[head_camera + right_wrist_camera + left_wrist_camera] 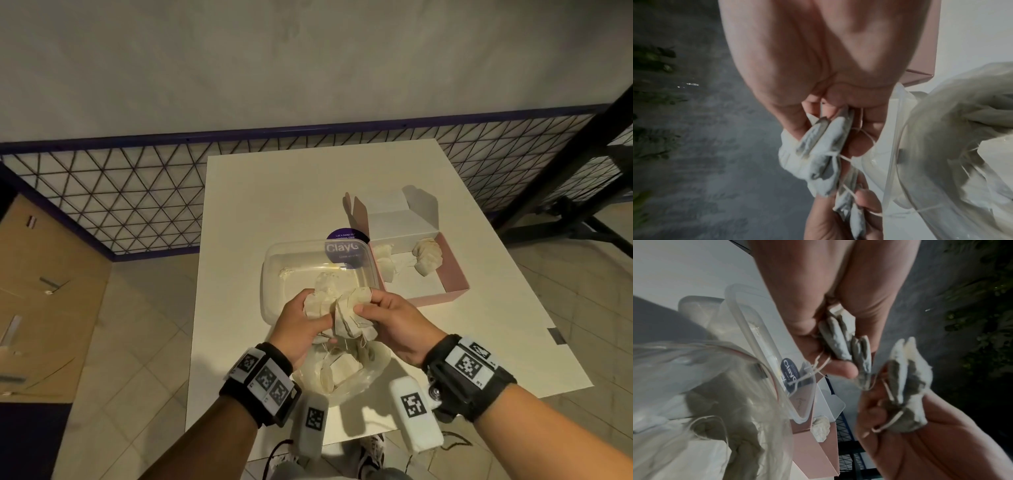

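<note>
The left hand [301,323] and right hand [394,325] each have fingers curled round a tangled clump of tea bags [346,308], held over the clear tub [266,284] at its 6 o'clock rim. They seem to be separating the bags. Next, the strings need teasing apart gently.

A clear plastic tub [274,270] sits on the white counter [274,192], left of a pink cardboard box [454,262]; a clear plastic bag [342,373] lies before the tub.
</note>
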Tool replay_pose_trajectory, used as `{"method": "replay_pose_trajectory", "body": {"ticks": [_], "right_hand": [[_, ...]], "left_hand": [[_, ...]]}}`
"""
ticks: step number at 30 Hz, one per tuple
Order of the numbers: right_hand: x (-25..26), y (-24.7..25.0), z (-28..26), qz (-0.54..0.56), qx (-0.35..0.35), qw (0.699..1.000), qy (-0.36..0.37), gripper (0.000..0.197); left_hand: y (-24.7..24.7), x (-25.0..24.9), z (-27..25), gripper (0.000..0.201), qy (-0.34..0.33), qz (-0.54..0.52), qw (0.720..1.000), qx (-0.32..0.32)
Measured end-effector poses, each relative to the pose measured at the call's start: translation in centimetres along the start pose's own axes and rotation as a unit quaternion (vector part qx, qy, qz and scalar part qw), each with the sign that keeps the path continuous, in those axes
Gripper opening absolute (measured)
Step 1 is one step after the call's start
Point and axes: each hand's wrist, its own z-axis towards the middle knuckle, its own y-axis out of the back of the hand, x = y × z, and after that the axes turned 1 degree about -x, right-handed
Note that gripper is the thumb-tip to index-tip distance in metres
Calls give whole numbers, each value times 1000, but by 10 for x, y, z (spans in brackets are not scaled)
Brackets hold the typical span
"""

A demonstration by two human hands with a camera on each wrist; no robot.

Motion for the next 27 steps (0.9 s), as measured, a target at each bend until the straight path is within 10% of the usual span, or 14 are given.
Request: {"method": "replay_pose_trajectory", "body": {"ticks": [10,17,23,27], "right_hand": [[-12,-2,10,-26,-83,995,-56,26],[-6,10,11,-20,-110,994,11,27],[-4,5,3,-111,-8,993,27,22],[-19,2,18,-187,-94,977,45,19]], "left_hand": [[-2,1,0,41,-33,65,997,-16],[2,-5,-2,29,42,-127,991,17],[7,-1,5,19,15,11,1000,-6],[2,-4,7,30,-22,97,995,-6]]}}
